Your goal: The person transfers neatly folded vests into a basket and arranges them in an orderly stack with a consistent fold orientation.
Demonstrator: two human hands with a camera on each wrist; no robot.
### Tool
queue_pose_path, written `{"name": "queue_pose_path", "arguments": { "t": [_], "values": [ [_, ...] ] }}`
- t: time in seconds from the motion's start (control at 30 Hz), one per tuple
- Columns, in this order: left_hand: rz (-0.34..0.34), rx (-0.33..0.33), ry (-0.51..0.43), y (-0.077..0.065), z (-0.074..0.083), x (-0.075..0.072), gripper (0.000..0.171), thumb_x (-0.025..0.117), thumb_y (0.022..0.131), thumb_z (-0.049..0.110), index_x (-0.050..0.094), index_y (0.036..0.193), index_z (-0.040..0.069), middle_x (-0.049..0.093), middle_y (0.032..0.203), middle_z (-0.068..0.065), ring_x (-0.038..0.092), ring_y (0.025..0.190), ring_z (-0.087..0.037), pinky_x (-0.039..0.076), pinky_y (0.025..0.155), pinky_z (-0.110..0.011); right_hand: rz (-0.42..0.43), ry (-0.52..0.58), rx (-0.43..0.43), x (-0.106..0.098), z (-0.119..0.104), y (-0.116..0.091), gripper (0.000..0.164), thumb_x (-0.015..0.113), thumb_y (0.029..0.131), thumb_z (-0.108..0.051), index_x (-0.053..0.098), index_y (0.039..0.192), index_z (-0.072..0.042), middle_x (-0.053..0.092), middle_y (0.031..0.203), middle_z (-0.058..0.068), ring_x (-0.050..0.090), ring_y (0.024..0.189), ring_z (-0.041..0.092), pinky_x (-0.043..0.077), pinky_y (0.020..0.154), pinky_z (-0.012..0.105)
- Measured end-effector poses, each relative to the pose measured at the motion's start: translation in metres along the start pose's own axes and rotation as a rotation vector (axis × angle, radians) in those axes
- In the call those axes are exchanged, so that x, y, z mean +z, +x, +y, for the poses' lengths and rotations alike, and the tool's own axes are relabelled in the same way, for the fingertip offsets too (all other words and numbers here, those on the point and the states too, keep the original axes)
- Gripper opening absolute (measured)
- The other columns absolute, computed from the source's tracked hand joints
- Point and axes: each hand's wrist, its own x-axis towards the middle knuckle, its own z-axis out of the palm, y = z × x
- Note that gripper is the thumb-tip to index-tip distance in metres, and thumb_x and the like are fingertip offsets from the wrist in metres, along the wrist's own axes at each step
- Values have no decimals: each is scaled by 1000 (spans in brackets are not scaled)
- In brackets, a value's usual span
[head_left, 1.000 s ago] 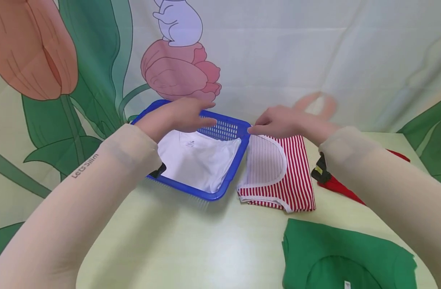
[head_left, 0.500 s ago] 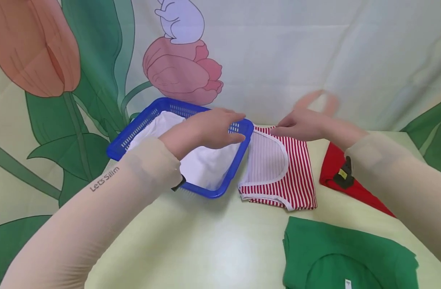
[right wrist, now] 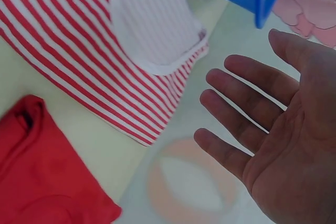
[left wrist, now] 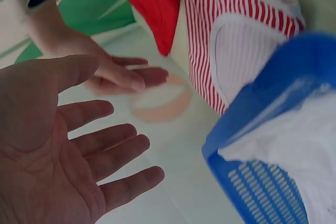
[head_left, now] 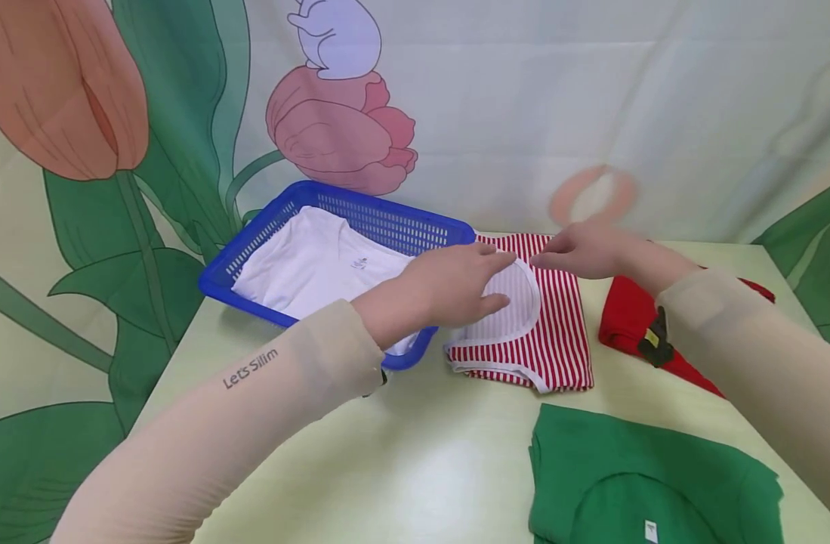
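In the head view my left hand [head_left: 455, 283] hovers over the right rim of the blue basket [head_left: 251, 306], its fingers reaching across toward the striped shirt. A folded white shirt [head_left: 306, 261] lies inside the basket. My right hand [head_left: 587, 249] is above the far right part of the folded red-and-white striped shirt [head_left: 557, 325], which lies flat beside the basket. Both wrist views show empty palms: the left hand's fingers [left wrist: 121, 142] are spread and relaxed, and so are the right hand's fingers [right wrist: 244, 106].
A folded red garment [head_left: 621, 310] lies right of the striped shirt, partly behind the right forearm. Nearer the front of the table [head_left: 360, 461] is a folded green shirt [head_left: 632, 446] with a small white label. A curtain printed with tulips [head_left: 340, 128] hangs behind the table.
My left hand has moved right and nearer, from over the basket's inside to its right rim. My right hand has shifted right, from the basket's corner to over the striped shirt.
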Motion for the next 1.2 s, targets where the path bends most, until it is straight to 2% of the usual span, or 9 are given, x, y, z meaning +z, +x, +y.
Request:
{"name": "queue_pose_path", "arguments": {
  "t": [0.13, 0.33, 0.57, 0.77, 0.97, 1.2],
  "values": [
    [14, 54, 94, 3, 16, 17, 59, 47, 97, 47, 26, 145, 21, 32, 144, -4, 37, 127, -20, 38, 96, -34, 33, 5, -28, 15, 8, 6, 34, 50, 96, -43, 66, 108, -16, 59, 80, -3, 53, 79, 16, 46, 74, 38],
    [32, 127, 160, 7, 31, 37, 58, 47, 97, 46, 29, 144, 18, 35, 142, -5, 40, 125, -19, 36, 98, -31, 82, 50, -35, 30, 14, 15, 35, 51, 97, -38, 62, 117, -12, 62, 106, 3, 57, 98, 22, 45, 86, 43],
    [28, 138, 130, 12, 37, 54, 55, 48, 96, 48, 35, 141, 19, 39, 139, -4, 43, 122, -17, 40, 94, -31, 138, 45, -41, 41, 18, 21, 31, 54, 96, -32, 62, 117, -11, 61, 109, 4, 56, 103, 23, 43, 89, 43],
    [20, 135, 80, 16, 40, 71, 54, 52, 94, 48, 40, 139, 21, 42, 136, -2, 47, 117, -16, 41, 92, -30, 143, 51, -23, 50, 17, 26, 32, 56, 95, -33, 60, 119, -12, 60, 113, 4, 53, 107, 24, 42, 90, 44],
    [-6, 126, 72, 19, 46, 91, 53, 50, 95, 48, 38, 140, 23, 39, 140, -2, 45, 120, -17, 41, 92, -30, 156, 63, 23, 62, 18, 28, 38, 59, 93, -33, 57, 124, -11, 55, 121, 9, 49, 114, 29, 39, 93, 47],
    [9, 133, 42, 23, 45, 112, 45, 51, 95, 45, 45, 134, 22, 46, 133, -2, 51, 113, -17, 43, 88, -29, 164, 42, 17, 76, 22, 33, 40, 58, 94, -32, 54, 127, -10, 48, 130, 12, 42, 122, 31, 34, 98, 47]
  ]
}}
